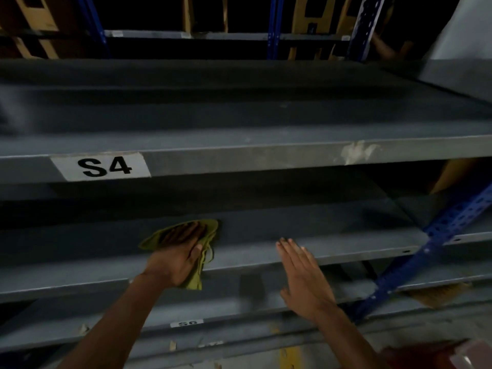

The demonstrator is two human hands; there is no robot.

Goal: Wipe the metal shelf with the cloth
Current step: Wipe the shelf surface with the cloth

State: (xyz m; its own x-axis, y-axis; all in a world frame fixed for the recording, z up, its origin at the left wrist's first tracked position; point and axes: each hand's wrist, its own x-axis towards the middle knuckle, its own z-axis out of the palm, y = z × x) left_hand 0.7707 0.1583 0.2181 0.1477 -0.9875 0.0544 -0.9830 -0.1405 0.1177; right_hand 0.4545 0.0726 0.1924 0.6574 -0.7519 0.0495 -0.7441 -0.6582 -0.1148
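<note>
A grey metal shelf (332,230) runs across the middle of the view, below the shelf labelled S4 (102,166). A yellow-green cloth (209,227) lies on this shelf near its front edge, with part of it hanging over the lip. My left hand (178,251) presses flat on the cloth, fingers spread forward and thumb alongside. My right hand (303,272) lies with straight fingers on the shelf's front edge, to the right of the cloth and apart from it, holding nothing.
A blue perforated upright (436,235) slants at the right end of the shelf. Another grey shelf with an S6 label (186,323) lies below. Cardboard boxes (314,20) stand behind the top shelf. Blue posts (274,27) rise at the back.
</note>
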